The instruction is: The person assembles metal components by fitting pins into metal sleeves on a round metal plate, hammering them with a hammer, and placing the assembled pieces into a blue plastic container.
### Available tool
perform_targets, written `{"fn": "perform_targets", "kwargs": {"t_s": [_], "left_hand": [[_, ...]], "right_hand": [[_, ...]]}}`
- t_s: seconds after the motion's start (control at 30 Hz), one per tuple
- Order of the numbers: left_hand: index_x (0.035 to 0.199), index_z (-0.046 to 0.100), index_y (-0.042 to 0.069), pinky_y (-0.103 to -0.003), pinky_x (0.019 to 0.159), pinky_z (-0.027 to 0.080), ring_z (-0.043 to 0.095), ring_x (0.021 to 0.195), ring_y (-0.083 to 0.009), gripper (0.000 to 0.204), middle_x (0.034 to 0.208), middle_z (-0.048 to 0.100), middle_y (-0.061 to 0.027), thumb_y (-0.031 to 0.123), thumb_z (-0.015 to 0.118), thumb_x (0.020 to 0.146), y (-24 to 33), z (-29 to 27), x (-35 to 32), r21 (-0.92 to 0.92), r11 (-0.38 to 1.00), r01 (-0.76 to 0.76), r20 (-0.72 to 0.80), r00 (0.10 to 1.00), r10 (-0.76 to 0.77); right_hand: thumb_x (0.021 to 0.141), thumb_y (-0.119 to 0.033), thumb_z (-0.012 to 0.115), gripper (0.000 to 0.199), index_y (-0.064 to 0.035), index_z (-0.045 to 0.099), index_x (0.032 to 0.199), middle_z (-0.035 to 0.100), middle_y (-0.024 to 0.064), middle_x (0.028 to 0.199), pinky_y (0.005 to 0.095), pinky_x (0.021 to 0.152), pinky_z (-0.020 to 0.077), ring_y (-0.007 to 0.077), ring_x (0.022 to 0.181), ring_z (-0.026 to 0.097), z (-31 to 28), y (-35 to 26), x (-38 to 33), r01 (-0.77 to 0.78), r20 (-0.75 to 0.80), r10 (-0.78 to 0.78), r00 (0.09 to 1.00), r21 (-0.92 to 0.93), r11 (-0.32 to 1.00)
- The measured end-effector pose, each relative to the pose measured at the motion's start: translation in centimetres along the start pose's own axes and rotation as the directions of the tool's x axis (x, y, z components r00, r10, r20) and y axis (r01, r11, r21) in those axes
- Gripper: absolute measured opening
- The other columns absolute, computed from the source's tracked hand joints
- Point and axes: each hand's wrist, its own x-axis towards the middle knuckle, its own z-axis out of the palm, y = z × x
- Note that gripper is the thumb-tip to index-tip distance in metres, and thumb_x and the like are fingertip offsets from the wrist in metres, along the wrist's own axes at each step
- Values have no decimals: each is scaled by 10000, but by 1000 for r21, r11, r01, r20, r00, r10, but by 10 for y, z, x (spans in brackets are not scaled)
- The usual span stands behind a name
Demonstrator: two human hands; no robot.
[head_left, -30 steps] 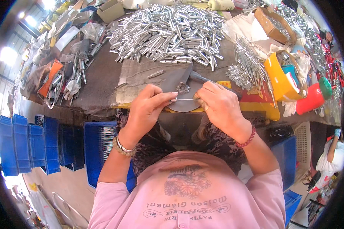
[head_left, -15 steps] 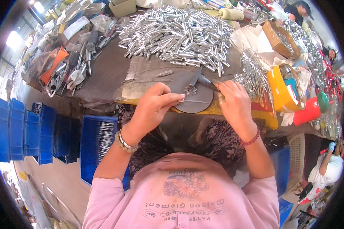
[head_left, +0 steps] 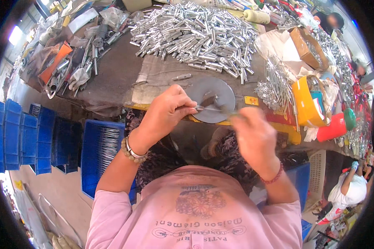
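My left hand point(head_left: 170, 108) pinches a thin silver metal rod point(head_left: 212, 109) between thumb and forefinger. The rod points right over the front part of a round grey metal disc point(head_left: 224, 92). A dark brown patch shows on the disc's middle; what it is I cannot make out. My right hand point(head_left: 253, 135) is smeared by motion just right of and below the disc, near the rod's far end; its fingers and anything in them are unclear. Behind the disc lies one loose silver metal tube point(head_left: 181, 76).
A big heap of silver metal tubes point(head_left: 195, 37) covers the table's back. Thin rods point(head_left: 278, 83) lie to the right, near a yellow container point(head_left: 307, 101) and red canister point(head_left: 331, 128). Tools point(head_left: 91, 54) lie at left. Blue bins point(head_left: 87, 166) stand below; another person point(head_left: 347, 186) is at far right.
My right hand has moved down and toward me, now blurred. The dark wedge-shaped tool that lay over the disc beside its fingers no longer shows there. My left hand stays near its place.
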Motion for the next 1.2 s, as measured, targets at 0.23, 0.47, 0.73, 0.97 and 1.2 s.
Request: {"fn": "perform_targets", "kwargs": {"t_s": [0.23,0.47,0.73,0.97,1.2], "left_hand": [[1033,809,21,-326,777,526,662,890,-216,158,967,664,-75,28,870,888,-1,0,-2,-4,1000,29,-1,1000,-29],[1029,805,19,-341,760,532,668,871,-236,162,949,663,-87,24,872,882,-2,0,-3,11,1000,-22,-14,1000,23],[1050,815,22,-318,770,520,657,882,-206,165,948,655,-73,17,864,892,-2,0,-4,0,1000,16,-22,1000,-16],[1066,806,32,-317,761,520,657,879,-215,202,949,656,-74,2,872,878,-6,2,-2,22,999,-30,-25,999,30],[1062,807,38,-337,770,521,654,881,-235,197,949,655,-82,16,870,877,-4,1,-4,16,999,-44,-27,999,45]], "right_hand": [[865,26,763,365,-106,801,1203,678,78,1076,401,728,592,287,882,720,-4,4,-2,-94,108,98,989,-47,994],[847,27,775,441,-95,782,1270,710,78,1116,397,766,607,287,947,730,10,-2,-22,-92,267,109,958,-76,993],[845,42,789,394,-69,797,1223,756,119,1179,400,816,618,313,940,756,-16,-12,12,-120,-97,121,988,22,993],[855,25,747,488,-128,777,1317,705,88,1077,416,758,604,295,892,726,11,1,-10,-12,175,25,984,-77,997],[873,95,758,474,-66,753,1319,683,132,1076,381,779,584,333,905,716,7,1,11,-201,50,194,980,204,958]]}}
